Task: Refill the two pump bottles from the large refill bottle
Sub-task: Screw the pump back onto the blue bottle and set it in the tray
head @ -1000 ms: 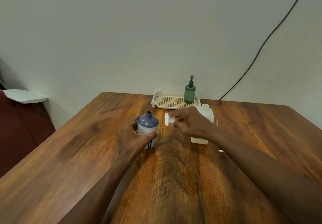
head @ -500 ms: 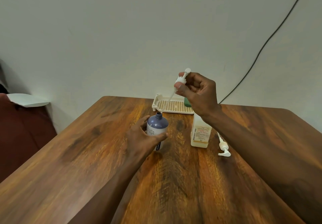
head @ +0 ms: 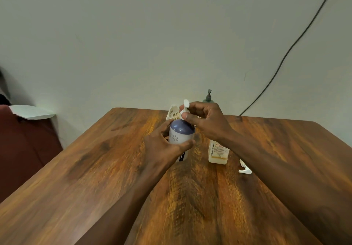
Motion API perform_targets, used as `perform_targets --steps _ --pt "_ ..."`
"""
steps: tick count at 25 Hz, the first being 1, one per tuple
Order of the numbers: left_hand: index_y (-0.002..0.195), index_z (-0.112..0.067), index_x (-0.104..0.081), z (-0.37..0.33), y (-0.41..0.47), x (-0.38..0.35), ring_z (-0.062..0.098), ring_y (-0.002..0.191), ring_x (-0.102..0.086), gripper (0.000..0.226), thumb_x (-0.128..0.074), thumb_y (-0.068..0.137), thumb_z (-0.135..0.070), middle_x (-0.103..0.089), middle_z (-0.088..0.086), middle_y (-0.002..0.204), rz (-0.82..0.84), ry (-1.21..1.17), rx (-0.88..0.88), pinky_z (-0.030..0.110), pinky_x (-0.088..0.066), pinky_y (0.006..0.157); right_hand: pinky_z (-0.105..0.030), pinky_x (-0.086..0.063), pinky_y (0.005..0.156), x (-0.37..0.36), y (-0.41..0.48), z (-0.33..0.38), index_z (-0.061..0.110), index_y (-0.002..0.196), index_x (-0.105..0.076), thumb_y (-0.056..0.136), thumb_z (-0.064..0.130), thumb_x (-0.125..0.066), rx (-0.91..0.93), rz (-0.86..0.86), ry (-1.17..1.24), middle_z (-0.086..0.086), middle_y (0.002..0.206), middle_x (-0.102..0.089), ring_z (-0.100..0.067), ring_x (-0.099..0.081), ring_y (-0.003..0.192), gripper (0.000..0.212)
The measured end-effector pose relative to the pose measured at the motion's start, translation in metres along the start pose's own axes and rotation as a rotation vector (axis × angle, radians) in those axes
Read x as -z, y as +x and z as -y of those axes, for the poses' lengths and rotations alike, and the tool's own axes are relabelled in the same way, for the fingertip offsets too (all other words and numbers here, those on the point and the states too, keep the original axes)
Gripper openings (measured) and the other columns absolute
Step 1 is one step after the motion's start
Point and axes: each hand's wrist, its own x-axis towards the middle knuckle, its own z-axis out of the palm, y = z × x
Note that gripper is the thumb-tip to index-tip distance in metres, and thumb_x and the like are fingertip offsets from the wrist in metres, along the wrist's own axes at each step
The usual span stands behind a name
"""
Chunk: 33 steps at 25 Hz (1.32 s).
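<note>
A white bottle with a blue-purple dome top point(head: 180, 133) stands upright on the wooden table point(head: 95, 168). My left hand point(head: 163, 145) is wrapped around its body. My right hand point(head: 206, 119) pinches a white pump head point(head: 185, 109) right at the bottle's neck; the pump's tube is hidden inside. To the right stands the pale refill bottle point(head: 217, 153) with an orange label, partly behind my right wrist. A second white pump point(head: 244, 168) lies on the table beside it. A dark green pump bottle point(head: 208, 97) shows behind my right hand.
A cream perforated tray point(head: 173, 113) sits at the table's far edge against the wall. A black cable point(head: 285, 54) runs down the wall at the right. A dark red seat with a white sheet point(head: 30, 112) is off the table's left side.
My right hand has come down with the white pump, sliding its tube into the blue-topped bottle until the head reached the neck. My left hand kept hold of the bottle.
</note>
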Motion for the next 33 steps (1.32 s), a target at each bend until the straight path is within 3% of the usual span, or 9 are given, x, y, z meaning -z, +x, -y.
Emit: perform_targets --steps 6,8,11,14,17,19,22,28,33 --pt "0.121 -0.037 -0.068 -0.016 0.007 -0.002 -0.006 0.083 -0.068 0.072 -0.086 0.057 -0.064 -0.073 -0.018 0.099 -0.043 0.012 0.001 0.015 -0.058 0.066 -0.025 -0.063 0.075 0.002 -0.004 0.009 0.011 0.106 -0.075 0.078 0.03 -0.087 -0.035 -0.11 -0.095 0.004 0.093 -0.078 -0.002 -0.074 0.083 0.036" --pt "0.119 -0.042 -0.067 -0.02 0.005 -0.006 -0.007 0.082 -0.068 0.067 -0.089 0.058 -0.059 -0.072 -0.02 0.097 -0.053 0.019 -0.006 0.014 -0.057 0.064 -0.01 -0.053 0.06 0.0 -0.003 0.011 0.013 0.087 -0.073 0.064 0.046 -0.093 -0.01 -0.261 -0.255 0.009 0.076 -0.073 0.002 -0.069 0.067 0.045" --pt "0.117 -0.04 -0.068 -0.025 0.004 -0.011 -0.006 0.08 -0.069 0.062 -0.093 0.061 -0.051 -0.073 -0.02 0.094 -0.051 0.014 -0.024 0.019 -0.059 0.064 -0.01 -0.042 0.05 0.0 0.002 0.012 0.014 0.076 -0.061 0.058 0.065 -0.089 -0.04 -0.324 -0.434 0.008 0.066 -0.064 -0.002 -0.056 0.055 0.061" --pt "0.124 -0.03 -0.07 -0.028 0.011 -0.01 -0.004 0.082 -0.069 0.069 -0.091 0.063 -0.054 -0.073 -0.017 0.099 -0.039 0.024 -0.061 0.017 -0.059 0.066 -0.011 -0.053 0.075 0.006 0.007 0.017 0.02 0.113 -0.061 0.074 0.056 -0.083 -0.186 -0.083 -0.133 0.008 0.1 -0.072 -0.005 -0.07 0.091 0.058" --pt "0.116 -0.031 -0.07 -0.028 0.019 -0.006 -0.007 0.08 -0.068 0.062 -0.089 0.062 -0.057 -0.071 -0.018 0.093 -0.07 0.032 -0.059 0.015 -0.057 0.065 -0.032 -0.057 0.095 0.018 0.008 0.017 0.026 0.138 -0.052 0.092 0.021 -0.073 -0.239 0.118 0.261 0.0 0.121 -0.075 -0.016 -0.07 0.113 0.05" --pt "0.116 -0.033 -0.07 -0.025 0.023 -0.006 -0.009 0.08 -0.067 0.059 -0.093 0.064 -0.05 -0.07 -0.02 0.09 -0.054 0.038 -0.072 0.011 -0.055 0.064 -0.031 -0.06 0.09 0.021 0.008 0.017 0.022 0.137 -0.056 0.088 0.014 -0.078 -0.193 0.057 0.12 0.0 0.112 -0.077 -0.011 -0.073 0.105 0.054" --pt "0.119 -0.033 -0.068 -0.02 0.028 -0.008 -0.008 0.081 -0.068 0.061 -0.092 0.066 -0.049 -0.07 -0.018 0.095 -0.042 0.028 -0.082 0.01 -0.055 0.066 -0.032 -0.063 0.082 0.017 0.012 0.015 0.018 0.121 -0.067 0.069 0.033 -0.092 -0.172 -0.125 -0.064 0.008 0.092 -0.077 -0.01 -0.075 0.089 0.06" --pt "0.115 -0.038 -0.064 -0.016 0.046 -0.013 -0.006 0.081 -0.069 0.057 -0.086 0.066 -0.057 -0.068 -0.023 0.092 -0.003 0.0 -0.1 0.016 -0.059 0.068 -0.029 -0.056 0.098 0.013 0.028 0.01 0.016 0.138 -0.06 0.094 0.019 -0.071 -0.179 0.094 0.095 0.0 0.13 -0.07 -0.01 -0.067 0.117 0.046" --pt "0.121 -0.028 -0.07 -0.001 0.069 -0.028 0.0 0.084 -0.071 0.062 -0.089 0.068 -0.053 -0.075 -0.013 0.101 -0.009 -0.012 -0.097 0.021 -0.061 0.071 -0.036 -0.063 0.087 0.009 0.047 -0.005 0.014 0.115 -0.076 0.078 0.021 -0.088 -0.123 -0.207 -0.089 -0.001 0.107 -0.078 -0.008 -0.075 0.094 0.04"
